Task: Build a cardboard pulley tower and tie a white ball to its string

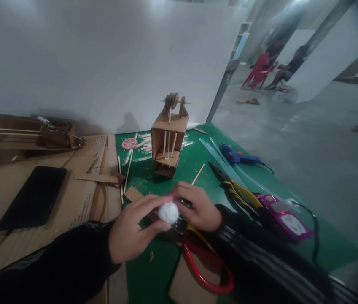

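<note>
A round white ball, seemingly wound string (168, 212), is between my hands over the green table. My left hand (136, 226) grips it from the left, thumb below and fingers above. From the right, my right hand (199, 207) has its fingers curled beside the ball; what they pinch, if anything, is too small to make out. Beyond my hands a cardboard frame (160, 145) stands upright, with round discs on a stick (171, 101) at its top and thin sticks inside. Red-handled scissors (208, 283) lie just below my right hand.
Pliers (243, 194), a blue glue gun (238, 156), clear glue sticks (219, 156) and a purple power strip (288, 217) lie to the right. At left are a black tablet (35, 196) and a cardboard box (17, 133). Loose sticks (147, 143) lie behind. People sit far off.
</note>
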Demonstrator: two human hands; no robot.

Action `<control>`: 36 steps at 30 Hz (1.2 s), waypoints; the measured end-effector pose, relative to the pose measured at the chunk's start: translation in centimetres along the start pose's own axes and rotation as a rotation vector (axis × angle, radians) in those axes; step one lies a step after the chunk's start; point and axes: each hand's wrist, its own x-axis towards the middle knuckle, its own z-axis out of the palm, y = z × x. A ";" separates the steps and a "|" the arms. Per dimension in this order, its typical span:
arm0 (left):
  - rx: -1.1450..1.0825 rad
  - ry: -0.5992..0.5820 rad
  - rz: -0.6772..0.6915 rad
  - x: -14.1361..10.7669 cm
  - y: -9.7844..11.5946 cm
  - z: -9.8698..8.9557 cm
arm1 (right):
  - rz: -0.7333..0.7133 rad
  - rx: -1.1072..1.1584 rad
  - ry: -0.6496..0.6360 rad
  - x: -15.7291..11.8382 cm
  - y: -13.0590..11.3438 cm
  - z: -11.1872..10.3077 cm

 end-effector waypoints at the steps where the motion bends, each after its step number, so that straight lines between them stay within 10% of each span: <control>1: 0.021 0.026 0.004 0.1 0.0 -0.1 | -0.004 -0.004 -0.020 -0.1 0.0 0.2; 16: -0.128 0.245 -0.165 0.7 -2.2 0.4 | -0.084 -0.046 -0.179 -0.7 -2.4 0.5; 36: -0.236 -0.090 -0.156 0.2 -1.5 0.2 | -0.107 -0.106 0.121 -0.1 -0.6 -1.1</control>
